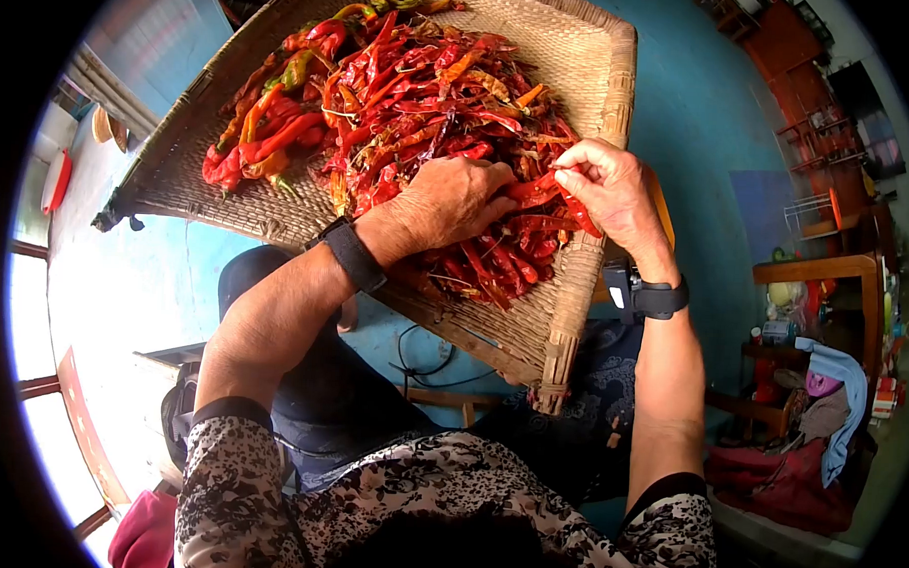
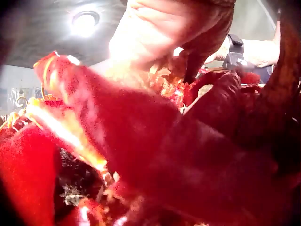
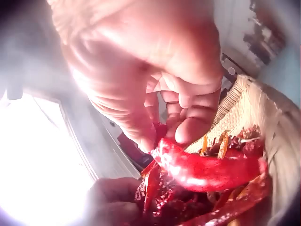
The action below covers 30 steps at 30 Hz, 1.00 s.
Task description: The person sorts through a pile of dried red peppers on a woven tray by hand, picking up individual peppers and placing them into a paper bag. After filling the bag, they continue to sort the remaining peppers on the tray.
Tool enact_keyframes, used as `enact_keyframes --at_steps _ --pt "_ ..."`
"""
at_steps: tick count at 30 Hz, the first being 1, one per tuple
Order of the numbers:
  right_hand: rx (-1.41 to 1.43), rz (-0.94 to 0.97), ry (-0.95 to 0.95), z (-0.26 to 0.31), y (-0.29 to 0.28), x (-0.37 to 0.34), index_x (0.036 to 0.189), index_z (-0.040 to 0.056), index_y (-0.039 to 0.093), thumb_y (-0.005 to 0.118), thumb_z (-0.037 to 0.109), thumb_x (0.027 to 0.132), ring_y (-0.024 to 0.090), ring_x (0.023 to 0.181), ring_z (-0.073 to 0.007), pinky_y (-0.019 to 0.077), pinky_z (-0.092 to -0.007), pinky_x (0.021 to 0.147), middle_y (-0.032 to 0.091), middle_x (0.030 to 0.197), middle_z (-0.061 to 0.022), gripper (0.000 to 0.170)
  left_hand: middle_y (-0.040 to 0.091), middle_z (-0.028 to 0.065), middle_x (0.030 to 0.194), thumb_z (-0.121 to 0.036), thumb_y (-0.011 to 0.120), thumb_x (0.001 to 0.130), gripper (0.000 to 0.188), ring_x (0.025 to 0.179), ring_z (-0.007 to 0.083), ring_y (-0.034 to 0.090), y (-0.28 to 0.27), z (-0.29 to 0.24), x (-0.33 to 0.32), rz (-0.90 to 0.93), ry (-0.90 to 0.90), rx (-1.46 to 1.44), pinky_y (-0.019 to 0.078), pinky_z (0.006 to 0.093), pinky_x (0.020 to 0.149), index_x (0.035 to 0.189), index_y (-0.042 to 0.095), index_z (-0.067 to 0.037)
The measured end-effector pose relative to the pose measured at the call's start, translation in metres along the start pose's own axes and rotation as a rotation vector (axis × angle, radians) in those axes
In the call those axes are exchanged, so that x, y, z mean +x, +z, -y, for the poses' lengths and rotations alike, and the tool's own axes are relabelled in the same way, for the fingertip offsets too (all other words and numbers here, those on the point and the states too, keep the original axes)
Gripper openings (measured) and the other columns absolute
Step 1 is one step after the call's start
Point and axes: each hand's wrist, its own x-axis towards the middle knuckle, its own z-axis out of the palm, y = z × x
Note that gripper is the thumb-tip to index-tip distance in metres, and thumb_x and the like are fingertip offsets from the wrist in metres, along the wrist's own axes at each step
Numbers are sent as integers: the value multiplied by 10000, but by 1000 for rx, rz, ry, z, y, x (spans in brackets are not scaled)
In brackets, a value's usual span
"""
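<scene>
A heap of red chili peppers [image 1: 411, 102], many of them wrinkled and dry, fills the middle of a woven basket tray [image 1: 583, 48]. My left hand [image 1: 452, 199] lies over the near side of the heap, its fingers curled round a red chili pepper [image 1: 528, 192]. Opposite it, my right hand [image 1: 613, 194] pinches the end of a glossy red chili pepper [image 3: 207, 172] between thumb and fingers, close over the tray's right rim. Chili peppers block most of the left wrist view; the left fingertips are hidden in the head view.
Fresher red, orange and green peppers [image 1: 280, 118] lie in a band at the tray's left. The tray's near corner is over the person's legs [image 1: 571, 398]. At right stand a wooden chair [image 1: 815, 272] and a pile of cloth [image 1: 788, 476].
</scene>
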Motion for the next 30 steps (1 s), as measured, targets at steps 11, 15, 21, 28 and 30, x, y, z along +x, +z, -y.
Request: enact_keyframes --at_steps 11,15,21,28,30 --pt "12 9 -134 -2 20 0 863 20 645 694 -8 787 564 719 -120 471 -274 636 551 794 -37 94 631 194 869 -303 599 922 317 834 363 634 2 1 2 -10 62 -248 500 428 704 1075 590 -26" --pt "-41 1 -187 -4 24 1 862 23 646 706 -15 769 603 741 -161 492 -295 644 568 793 -68 117 623 196 836 -285 605 921 284 801 370 629 -1 -1 1 -49 60 -319 490 427 687 1023 585 -20" --pt "-141 53 -250 -7 25 1 861 19 640 713 -13 754 612 721 -196 495 -306 643 575 801 -90 134 620 196 820 -268 616 913 270 778 373 627 -1 -2 1 -82 89 -327 486 424 678 1010 581 -18" --pt "-112 65 -221 -5 26 0 872 13 644 719 0 764 614 725 -205 492 -310 645 575 802 -95 132 624 194 829 -263 622 907 263 784 372 626 2 1 2 -60 97 -291 485 424 678 993 580 -18" --pt "-96 68 -190 -5 26 -1 890 10 653 719 27 784 616 728 -209 491 -311 647 581 803 -98 126 625 195 816 -269 620 909 262 772 378 625 2 1 2 -65 99 -246 485 431 667 984 579 -21"
